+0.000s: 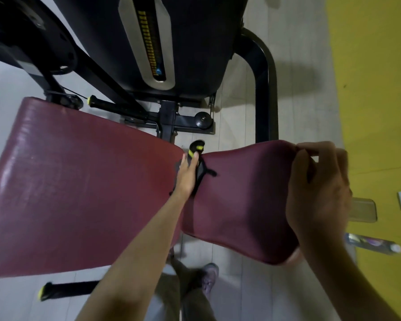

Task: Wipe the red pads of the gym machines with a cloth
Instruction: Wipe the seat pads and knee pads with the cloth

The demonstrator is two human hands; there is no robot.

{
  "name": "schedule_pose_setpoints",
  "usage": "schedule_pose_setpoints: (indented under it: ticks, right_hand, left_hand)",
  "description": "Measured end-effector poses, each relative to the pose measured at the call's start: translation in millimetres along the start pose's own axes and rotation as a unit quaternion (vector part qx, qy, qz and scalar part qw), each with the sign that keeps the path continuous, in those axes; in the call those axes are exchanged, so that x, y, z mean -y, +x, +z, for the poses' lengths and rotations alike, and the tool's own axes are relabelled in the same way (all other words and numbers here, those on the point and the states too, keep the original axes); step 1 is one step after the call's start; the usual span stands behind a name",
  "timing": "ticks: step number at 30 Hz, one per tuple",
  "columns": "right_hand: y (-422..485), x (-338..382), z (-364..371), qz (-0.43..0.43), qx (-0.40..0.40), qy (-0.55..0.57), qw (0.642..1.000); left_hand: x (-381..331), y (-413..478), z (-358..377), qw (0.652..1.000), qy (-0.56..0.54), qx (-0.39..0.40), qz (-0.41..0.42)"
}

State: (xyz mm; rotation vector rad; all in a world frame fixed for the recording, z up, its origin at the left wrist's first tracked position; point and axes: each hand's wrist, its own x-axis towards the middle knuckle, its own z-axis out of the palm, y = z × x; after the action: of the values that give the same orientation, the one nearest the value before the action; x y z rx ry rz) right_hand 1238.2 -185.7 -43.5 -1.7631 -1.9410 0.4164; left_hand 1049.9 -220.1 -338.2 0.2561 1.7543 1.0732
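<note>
The bare left forearm (130,262) and right forearm (357,274) fill the bottom of the view. The left hand (186,174) lies in the gap between the two pads, its fingers (190,162) straight and together, holding nothing. The tips touch a black-and-yellow lever (196,148) that sticks up between the pads. The right hand (317,188) grips the smaller red pad (241,200) at its far right edge, its fingers (315,148) curled over the upper corner. That pad sits right of centre, narrow at the gap and wider toward the gripping hand.

The large red pad (74,186) spreads over the left half, just beside the smaller one, its surface glossy and streaked. Behind them stands the black weight-stack housing (195,54) with a strip of yellow marks, and a black frame tube (263,89) curves down to its right. A black handle (111,105) with a yellow tip juts out above the large pad; a second handle (63,291) shows below it.

Under the pads, on the pale tiled floor (241,286), there is a shoe (210,276) — blurred. To the right, at the edge of the yellow floor strip (375,89), a bottle (370,243) lies on its side.
</note>
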Motion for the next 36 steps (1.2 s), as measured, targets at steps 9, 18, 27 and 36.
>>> schedule_pose_setpoints:
  ticks: [9,18,27,36]
  right_hand:
    - [1.1,1.4,0.7,0.012,-0.005,-0.015,1.0]
    - [-2.4,6.7,-1.5,0.024,-0.006,-0.015,1.0]
    - [-3.0,8.6,-3.0,0.031,-0.008,-0.02,0.999]
    - [-3.5,6.2,-2.1,0.022,-0.015,-0.029,0.999]
  left_hand:
    - [29.8,19.1,-9.7,0.999,-0.01,0.024,0.018]
    - [81.1,-170.5,-16.5,0.998,-0.043,0.02,0.042]
    - [3.4,-103.2,-1.7,0.999,-0.022,0.016,0.043]
    - [-12.3,-92.1,2.9,0.995,-0.02,0.041,0.093]
